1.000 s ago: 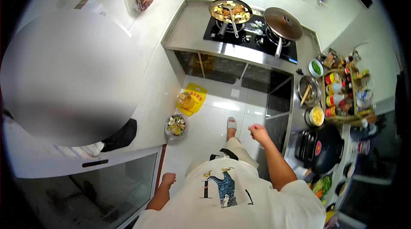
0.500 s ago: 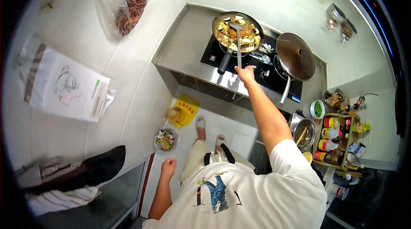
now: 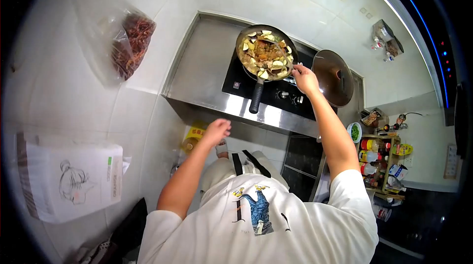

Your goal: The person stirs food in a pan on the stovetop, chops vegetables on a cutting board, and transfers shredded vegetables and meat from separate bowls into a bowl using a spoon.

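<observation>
My right hand [image 3: 306, 79] grips the handle end of a metal spatula [image 3: 281, 52], at the right rim of the pan. The spatula's blade lies among the food, partly hidden by it. The frying pan [image 3: 243, 47] sits on the left burner and holds browned pieces and pale, dark-skinned chunks. Its black handle [image 3: 256, 97] points toward me, with no hand on it. My left hand [image 3: 218, 132] hangs in front of the counter edge, below and left of that handle. Its fingers are curled and a little blurred, with nothing visible in them.
A brown lidded pan [image 3: 332, 77] stands on the right burner of the black stove [image 3: 234, 85]. Farther right are a bowl of chopped greens [image 3: 354, 132] and a rack of sauce bottles [image 3: 370, 156]. A bag of dried chillies [image 3: 132, 44] hangs on the left wall.
My left hand has risen from my side toward the counter edge. My right hand has shifted to the pan's right side, swinging the spatula handle from pointing toward me to a rightward slant.
</observation>
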{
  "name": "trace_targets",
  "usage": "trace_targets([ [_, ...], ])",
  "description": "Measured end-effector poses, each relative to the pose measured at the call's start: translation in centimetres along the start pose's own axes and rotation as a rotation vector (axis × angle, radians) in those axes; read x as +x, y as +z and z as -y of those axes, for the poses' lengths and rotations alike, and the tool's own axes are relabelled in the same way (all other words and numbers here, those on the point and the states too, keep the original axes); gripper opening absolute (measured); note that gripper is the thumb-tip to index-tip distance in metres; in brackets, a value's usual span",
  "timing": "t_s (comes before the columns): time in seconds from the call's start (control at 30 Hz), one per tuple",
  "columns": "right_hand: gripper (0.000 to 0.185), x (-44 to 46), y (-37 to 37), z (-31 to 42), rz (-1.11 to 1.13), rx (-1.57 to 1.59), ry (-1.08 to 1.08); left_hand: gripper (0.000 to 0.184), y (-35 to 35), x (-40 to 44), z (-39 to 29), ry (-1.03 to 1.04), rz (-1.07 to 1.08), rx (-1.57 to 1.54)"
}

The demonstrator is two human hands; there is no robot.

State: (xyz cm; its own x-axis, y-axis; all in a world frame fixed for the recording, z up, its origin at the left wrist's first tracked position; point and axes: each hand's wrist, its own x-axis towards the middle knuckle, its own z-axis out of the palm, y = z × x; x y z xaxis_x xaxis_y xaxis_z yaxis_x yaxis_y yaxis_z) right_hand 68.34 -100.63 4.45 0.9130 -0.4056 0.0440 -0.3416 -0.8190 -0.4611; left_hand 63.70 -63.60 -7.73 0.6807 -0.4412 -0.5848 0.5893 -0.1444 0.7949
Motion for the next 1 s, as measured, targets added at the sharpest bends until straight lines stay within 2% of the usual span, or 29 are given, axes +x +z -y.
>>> trace_targets([
  [0.13, 0.03, -1.4, -4.8, 1.2, 0.042, 0.001, 0.031, 0.042, 4.7, 3.9, -5.0, -0.041, 0.087, -0.063],
  [0.3, 0.028, -0.2, -3.2, 2.3, 0.073, -0.086, 0.026, 0.048, 8.8, 5.8, -7.5, -0.133, 0.187, -0.193],
  [0.4, 0.027, 0.5, -4.2, 3.0, 0.139, -0.047, 0.067, 0.046, 9.8, 6.6, -6.9, -0.141, 0.125, -0.228],
  [0.5, 0.027, 3.1, -5.4, 0.2, 0.134, 0.108, 0.009, 0.042, 10.1, 6.8, -6.9, -0.143, 0.098, -0.261],
  [0.53, 0.026, 3.4, -6.0, 1.0, 0.121, 0.093, -0.03, 0.041, 10.1, 6.7, -6.9, -0.145, 0.094, -0.265],
  [0.67, 0.029, 5.3, -3.8, 1.4, 0.284, -0.003, 0.031, 0.037, 10.4, 7.4, -6.7, -0.129, 0.057, -0.302],
  [0.8, 0.028, 5.6, -6.3, 1.3, 0.306, -0.133, -0.084, 0.038, 10.8, 7.1, -7.2, -0.129, 0.009, -0.231],
  [0.83, 0.029, 5.7, -6.8, 1.5, 0.335, -0.116, 0.009, 0.04, 10.9, 7.0, -7.3, -0.121, -0.013, -0.213],
  [1.0, 0.036, 7.3, -5.8, 1.6, 0.286, -0.199, -0.064, 0.04, 11.0, 6.8, -7.7, -0.142, -0.013, -0.215],
])
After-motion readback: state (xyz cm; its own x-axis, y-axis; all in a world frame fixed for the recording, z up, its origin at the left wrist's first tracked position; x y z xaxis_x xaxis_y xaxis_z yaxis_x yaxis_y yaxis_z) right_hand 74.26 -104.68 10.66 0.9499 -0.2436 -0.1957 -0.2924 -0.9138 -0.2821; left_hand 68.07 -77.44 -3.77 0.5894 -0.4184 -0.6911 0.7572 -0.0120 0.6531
